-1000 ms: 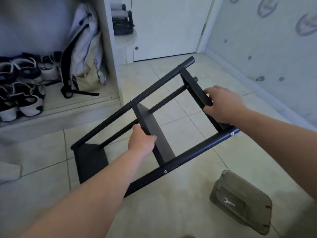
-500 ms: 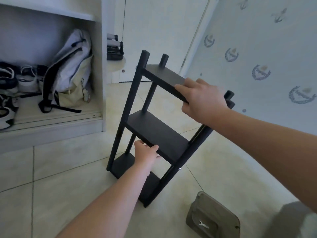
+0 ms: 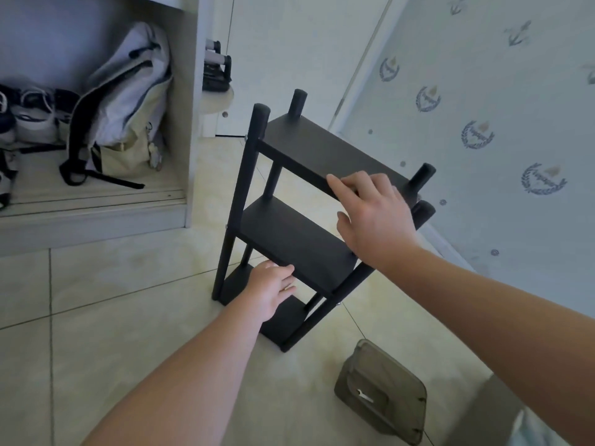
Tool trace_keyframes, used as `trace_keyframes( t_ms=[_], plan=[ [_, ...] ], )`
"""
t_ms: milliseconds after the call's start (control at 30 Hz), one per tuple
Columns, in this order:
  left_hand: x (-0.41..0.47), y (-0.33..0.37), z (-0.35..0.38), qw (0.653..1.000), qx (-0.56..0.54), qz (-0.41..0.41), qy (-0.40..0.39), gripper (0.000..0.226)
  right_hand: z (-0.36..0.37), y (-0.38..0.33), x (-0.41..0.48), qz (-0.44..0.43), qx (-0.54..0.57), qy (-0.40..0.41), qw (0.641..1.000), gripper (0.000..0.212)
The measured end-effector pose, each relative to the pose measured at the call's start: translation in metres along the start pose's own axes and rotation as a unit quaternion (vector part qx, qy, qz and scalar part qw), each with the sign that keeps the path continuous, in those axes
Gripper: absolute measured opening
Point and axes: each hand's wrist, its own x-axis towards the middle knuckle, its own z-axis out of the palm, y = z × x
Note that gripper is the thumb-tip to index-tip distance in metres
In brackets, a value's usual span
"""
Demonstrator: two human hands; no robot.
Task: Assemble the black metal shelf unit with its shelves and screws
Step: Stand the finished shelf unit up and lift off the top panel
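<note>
Wrench pouch: closest to me, a flat olive-grey fabric pouch (image 3: 391, 403) lies on the pale tiled floor (image 3: 128, 317), and a small silver wrench (image 3: 365, 396) sits on top of it.

Left hand: the left hand (image 3: 269, 292) is low down at the front edge of the middle shelf (image 3: 289, 235). Its thumb touches that edge and the other fingers (image 3: 288, 286) reach just underneath, fairly straight, so it's a loose touch and not a wrap.

Right hand: the right hand (image 3: 375, 217) is spread flat over the near end of the top shelf (image 3: 322, 149). Its fingers are straight and apart, the index tip rests on the shelf's front edge, and it's gripping nothing.

Shelf unit: the black metal three-tier shelf unit (image 3: 236, 201) stands upright on the floor on its round posts. The bottom shelf (image 3: 283, 320) is just above the tiles, and the pouch is near its front corner.

Left side: an open pale wooden cabinet (image 3: 190, 123) holds a white and beige backpack with black straps (image 3: 125, 101), slumped beside some dark and white sneakers (image 3: 32, 114).

Back: there's a white door (image 3: 289, 43), and on the right a light blue wall with wreath and anchor prints (image 3: 515, 107).
</note>
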Motion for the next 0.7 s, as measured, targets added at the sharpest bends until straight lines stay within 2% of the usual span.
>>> trace_keyframes(
  t_ms=[100, 133, 233, 367, 433, 567, 633, 700],
  plan=[
    [-0.012, 0.005, -0.002, 1.0, 0.017, -0.012, -0.016, 0.025, -0.004, -0.005, -0.007, 0.03, 0.01, -0.041, 0.999, 0.066],
    [-0.017, 0.006, -0.003, 0.999, 0.03, -0.015, -0.018, 0.027, -0.006, -0.007, -0.008, 0.036, 0.013, -0.06, 0.998, 0.068],
    [-0.034, 0.012, -0.01, 0.994, 0.108, -0.018, 0.0, 0.056, -0.017, -0.015, -0.012, 0.058, 0.025, -0.118, 0.991, 0.073],
    [-0.064, 0.021, -0.026, 0.968, 0.242, 0.039, 0.054, 0.058, -0.033, -0.028, -0.022, 0.069, 0.046, -0.178, 0.98, 0.073],
    [-0.083, 0.026, -0.035, 0.928, 0.352, 0.098, 0.076, 0.059, -0.04, -0.039, -0.029, 0.083, 0.063, -0.196, 0.975, 0.073],
    [-0.129, 0.027, -0.056, 0.795, 0.575, 0.171, 0.087, 0.067, -0.05, -0.069, -0.055, 0.07, 0.082, -0.209, 0.972, 0.076],
    [-0.149, 0.022, -0.065, 0.73, 0.646, 0.199, 0.103, 0.069, -0.05, -0.085, -0.071, 0.074, 0.104, -0.228, 0.965, 0.077],
    [-0.161, 0.014, -0.076, 0.68, 0.691, 0.21, 0.125, 0.069, -0.046, -0.101, -0.087, 0.09, 0.133, -0.266, 0.951, 0.078]
  ],
)
